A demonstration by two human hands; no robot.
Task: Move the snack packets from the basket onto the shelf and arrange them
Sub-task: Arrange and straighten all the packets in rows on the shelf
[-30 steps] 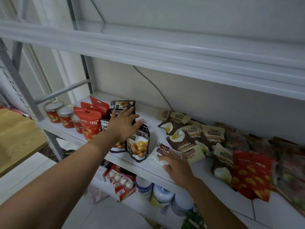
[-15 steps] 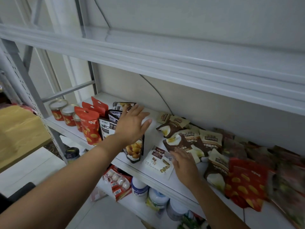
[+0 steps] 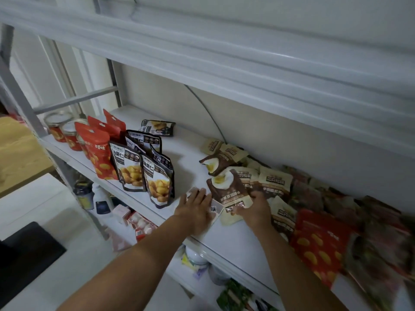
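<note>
Brown pouch (image 3: 226,194): probably light, soft, crinkly and slippery; sits at the front of the shelf (image 3: 190,153); its flat bottom seam looks the best place to pinch.
Right hand (image 3: 254,209): fingers curled, gripping the pouch's lower end.
Left hand (image 3: 196,206): flat, fingers straight, pressing a white packet (image 3: 217,211).

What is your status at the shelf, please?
Left hand flat on white packet. Right hand grips brown packet. Standing packets near left hand, not touching.

A: Far left, lidded jars (image 3: 58,130) with red labels, standing close together!
B: Behind, a grey cable (image 3: 206,111) curves down the wall (image 3: 292,140) (thin one). Wooden tabletop (image 3: 20,158) at the left edge, a black slab (image 3: 27,254) lower down.
</note>
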